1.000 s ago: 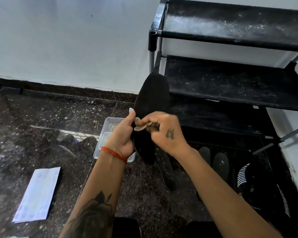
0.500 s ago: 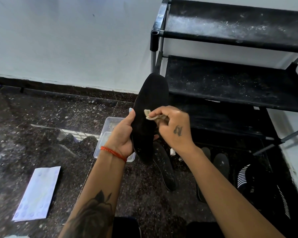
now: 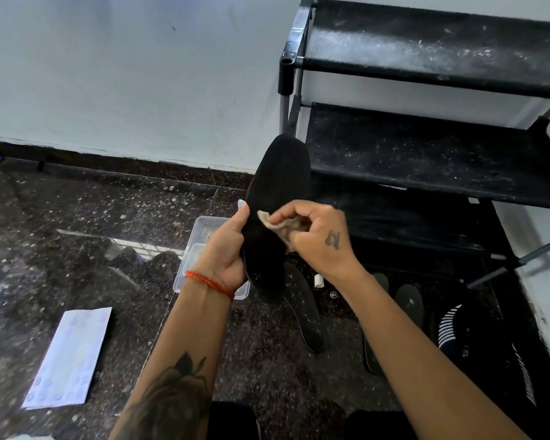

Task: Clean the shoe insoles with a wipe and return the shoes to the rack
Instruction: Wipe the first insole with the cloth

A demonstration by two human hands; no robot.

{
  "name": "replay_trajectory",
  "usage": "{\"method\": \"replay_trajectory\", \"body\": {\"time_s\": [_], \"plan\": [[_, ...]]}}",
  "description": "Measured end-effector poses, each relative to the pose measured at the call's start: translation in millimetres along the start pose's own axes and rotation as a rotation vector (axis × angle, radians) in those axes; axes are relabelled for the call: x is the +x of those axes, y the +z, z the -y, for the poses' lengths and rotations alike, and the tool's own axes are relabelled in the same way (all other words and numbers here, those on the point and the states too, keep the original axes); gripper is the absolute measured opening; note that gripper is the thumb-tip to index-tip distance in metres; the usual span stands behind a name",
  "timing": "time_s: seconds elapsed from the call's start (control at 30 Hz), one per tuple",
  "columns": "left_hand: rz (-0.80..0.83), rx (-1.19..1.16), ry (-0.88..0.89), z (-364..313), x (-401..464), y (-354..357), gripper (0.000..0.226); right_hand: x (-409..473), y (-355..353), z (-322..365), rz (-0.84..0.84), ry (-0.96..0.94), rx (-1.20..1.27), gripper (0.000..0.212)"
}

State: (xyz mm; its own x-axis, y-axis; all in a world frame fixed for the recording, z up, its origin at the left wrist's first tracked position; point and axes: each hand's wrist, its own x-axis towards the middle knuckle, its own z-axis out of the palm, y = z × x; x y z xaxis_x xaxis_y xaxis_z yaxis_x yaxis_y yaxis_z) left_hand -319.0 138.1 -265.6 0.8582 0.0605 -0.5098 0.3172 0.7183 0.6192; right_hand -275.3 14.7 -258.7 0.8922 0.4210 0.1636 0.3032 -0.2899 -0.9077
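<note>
My left hand [image 3: 226,249] grips a black insole [image 3: 277,185] by its left edge and holds it upright in front of the rack. My right hand [image 3: 318,239] pinches a soiled beige wipe [image 3: 275,222] and presses it against the middle of the insole. More black insoles lie on the floor below: one [image 3: 305,312] under my hands, others [image 3: 407,306] to the right. A black shoe with white stripes [image 3: 477,338] sits on the floor at the right. The black shoe rack [image 3: 426,160] stands behind, its two visible shelves dusty and bare.
A clear plastic container [image 3: 191,258] sits on the dark speckled floor behind my left hand. A flat white wipe packet [image 3: 70,354] lies at the lower left. A small white cap [image 3: 318,281] rests near the insoles. The white wall runs along the back.
My right hand has slid the wipe up the insole from near the left thumb and now sits slightly lower and further right. The left hand and insole have barely moved.
</note>
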Motion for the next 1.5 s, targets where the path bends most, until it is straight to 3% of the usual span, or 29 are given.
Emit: {"method": "replay_trajectory", "body": {"time_s": [0.2,0.3,0.4,0.5,0.6,0.7,0.83,0.87,0.93,1.0,1.07,1.13,1.23,1.37,1.43,1.5], "plan": [[-0.027,-0.030,0.012,0.3,3.3,-4.6,0.067,-8.0,10.8,4.2,0.268,-0.086,-0.070,0.037],[-0.035,0.008,0.011,0.1,2.6,-3.6,0.058,-4.5,-1.3,-0.3,0.347,-0.044,-0.257,0.026],[-0.033,0.034,0.014,-0.3,1.5,-2.4,0.057,-1.5,-13.9,-7.8,0.166,-0.016,-0.433,0.007],[-0.029,0.030,0.026,-0.7,0.8,-1.5,0.054,0.8,-13.7,-3.0,-0.128,0.016,-0.186,0.026],[-0.027,0.007,0.004,0.6,-0.8,2.1,0.053,-4.1,1.8,7.6,-0.021,0.010,-0.005,0.028],[-0.038,0.008,0.014,-0.3,-0.7,1.2,0.053,-11.1,11.9,8.0,0.183,-0.131,-0.118,0.027],[-0.046,0.039,0.016,-0.9,0.5,-3.7,0.055,-5.5,1.8,-0.1,0.304,-0.098,-0.282,0.020],[-0.044,0.054,0.015,-0.7,0.7,-3.7,0.056,-4.7,-2.1,-2.9,0.288,-0.079,-0.348,0.013],[-0.034,0.057,0.016,-0.5,1.4,-4.1,0.055,-3.1,-9.6,-5.8,0.094,-0.067,-0.423,0.008],[-0.029,0.059,0.029,-1.1,1.4,-4.1,0.052,-0.9,-13.3,-4.1,-0.158,-0.031,-0.246,0.011],[-0.034,0.063,0.037,-0.7,1.1,-2.4,0.051,0.0,-9.0,1.0,-0.263,-0.015,-0.080,0.012],[-0.021,0.034,0.032,1.3,1.3,-0.3,0.057,-1.7,1.9,1.1,-0.203,-0.126,-0.135,0.014],[-0.018,0.022,0.044,2.8,4.5,-1.8,0.068,-7.2,13.5,-0.1,0.016,-0.277,-0.257,0.025],[-0.044,0.059,0.043,1.1,3.8,-3.4,0.057,-4.8,1.4,-2.6,0.152,-0.165,-0.425,0.016],[-0.054,0.070,0.040,0.5,3.4,-3.2,0.053,-3.6,-6.8,-6.4,0.087,-0.085,-0.532,0.011],[-0.036,0.058,0.037,-0.3,3.0,-2.8,0.054,-3.0,-10.1,-3.4,-0.087,-0.039,-0.388,0.014]]}}
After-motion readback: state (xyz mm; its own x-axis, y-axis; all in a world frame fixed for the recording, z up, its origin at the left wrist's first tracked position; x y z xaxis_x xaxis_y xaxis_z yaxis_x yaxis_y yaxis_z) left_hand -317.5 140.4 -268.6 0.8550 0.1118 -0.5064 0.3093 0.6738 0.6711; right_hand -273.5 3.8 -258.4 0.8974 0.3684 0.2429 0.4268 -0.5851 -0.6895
